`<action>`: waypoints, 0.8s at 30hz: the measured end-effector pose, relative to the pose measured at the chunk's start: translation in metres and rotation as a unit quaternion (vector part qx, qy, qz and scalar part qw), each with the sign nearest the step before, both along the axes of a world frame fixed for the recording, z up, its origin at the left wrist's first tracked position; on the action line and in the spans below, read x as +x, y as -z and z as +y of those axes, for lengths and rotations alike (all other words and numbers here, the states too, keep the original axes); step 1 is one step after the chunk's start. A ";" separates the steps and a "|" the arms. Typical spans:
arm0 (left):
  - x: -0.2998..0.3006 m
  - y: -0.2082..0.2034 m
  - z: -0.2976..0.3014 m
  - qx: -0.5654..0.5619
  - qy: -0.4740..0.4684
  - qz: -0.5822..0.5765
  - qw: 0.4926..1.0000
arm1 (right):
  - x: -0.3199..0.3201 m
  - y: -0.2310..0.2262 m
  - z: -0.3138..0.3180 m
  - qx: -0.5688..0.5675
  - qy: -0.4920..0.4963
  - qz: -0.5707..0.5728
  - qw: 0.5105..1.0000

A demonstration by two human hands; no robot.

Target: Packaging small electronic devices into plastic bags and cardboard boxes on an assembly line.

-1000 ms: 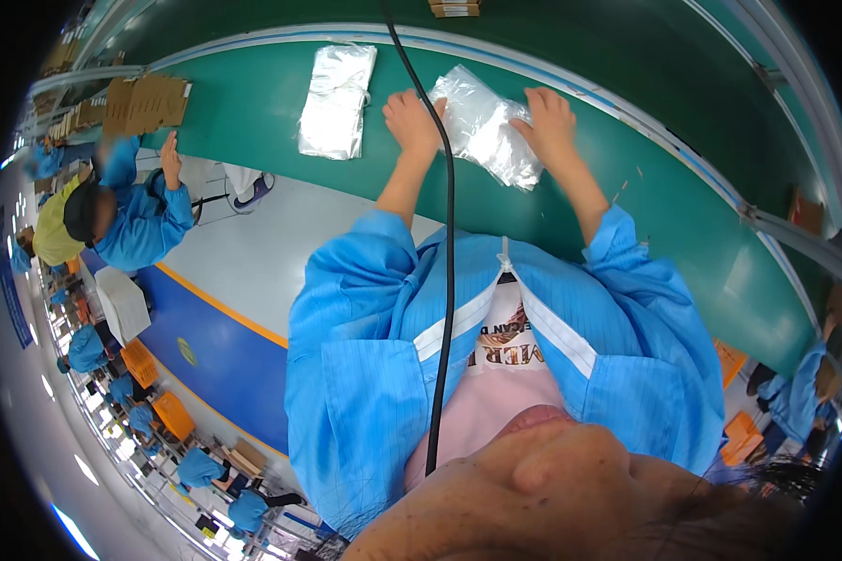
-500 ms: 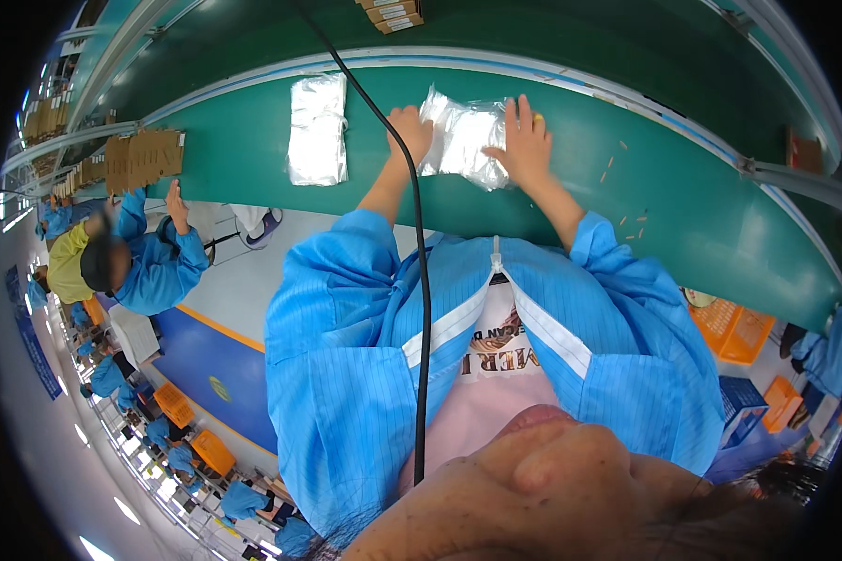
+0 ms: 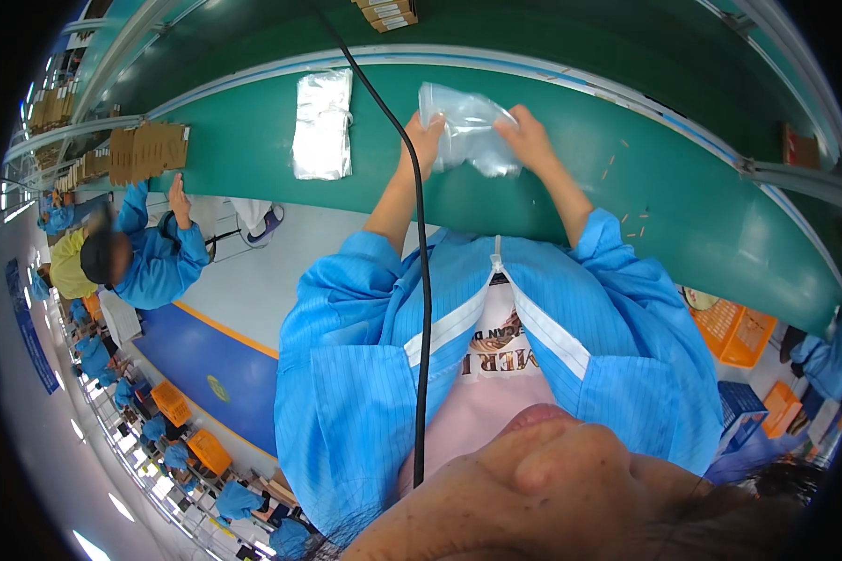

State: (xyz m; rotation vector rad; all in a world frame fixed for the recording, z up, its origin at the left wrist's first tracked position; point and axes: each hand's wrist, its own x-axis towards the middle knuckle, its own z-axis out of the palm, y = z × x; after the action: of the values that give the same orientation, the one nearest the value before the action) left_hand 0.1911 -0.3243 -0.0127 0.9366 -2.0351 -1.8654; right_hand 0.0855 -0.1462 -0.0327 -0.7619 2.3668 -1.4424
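Note:
Between my hands is a bunch of clear plastic bags [image 3: 472, 131], crinkled and shiny, over the green workbench [image 3: 243, 168]. My left hand [image 3: 425, 140] grips its left side, with the fingers partly hidden. On the opposite side, my right hand [image 3: 526, 138] pinches the upper right part of the plastic. A flat stack of clear plastic bags [image 3: 323, 126] lies on the bench to the left, apart from both hands.
A black cable [image 3: 419, 280] hangs across the view, passing by my left arm. Small brown strips [image 3: 627, 220] lie on the bench at right. Cardboard pieces [image 3: 148, 152] stand at the left end, near a co-worker in blue [image 3: 159, 266]. Orange crates [image 3: 744, 332] sit below right.
My hands have gone from lying flat on the plastic bags to gripping them at both sides. The bunch looks lifted and bent now. The stack at left stays on the bench.

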 end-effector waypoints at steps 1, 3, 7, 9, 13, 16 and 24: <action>-0.001 0.002 0.007 0.109 -0.031 0.073 0.991 | -0.001 -0.004 -0.002 -0.046 0.036 -0.154 0.986; -0.014 0.008 0.019 0.187 -0.073 0.113 0.973 | 0.007 -0.030 -0.026 -0.048 0.108 -0.048 0.992; -0.013 0.033 0.008 0.537 0.113 0.292 0.783 | 0.068 -0.089 -0.056 0.032 -0.020 0.341 0.939; -0.039 -0.010 0.045 0.587 0.004 0.212 0.781 | 0.044 -0.085 -0.054 0.073 -0.101 0.404 0.906; -0.046 -0.016 0.050 0.585 -0.070 0.163 0.792 | 0.016 -0.090 -0.056 0.061 0.013 0.300 0.952; -0.043 -0.004 0.040 0.608 0.251 0.396 0.641 | 0.050 -0.069 -0.077 0.181 0.023 0.364 0.913; -0.036 -0.032 0.003 0.219 -0.149 0.045 0.963 | -0.018 -0.045 -0.035 0.020 0.129 -0.077 0.988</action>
State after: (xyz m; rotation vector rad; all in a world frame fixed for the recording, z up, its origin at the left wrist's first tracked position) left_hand 0.1551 -0.3212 0.0194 1.1598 -1.3573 -2.1706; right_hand 0.0673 -0.1808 0.0122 -0.3279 2.4339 -1.4861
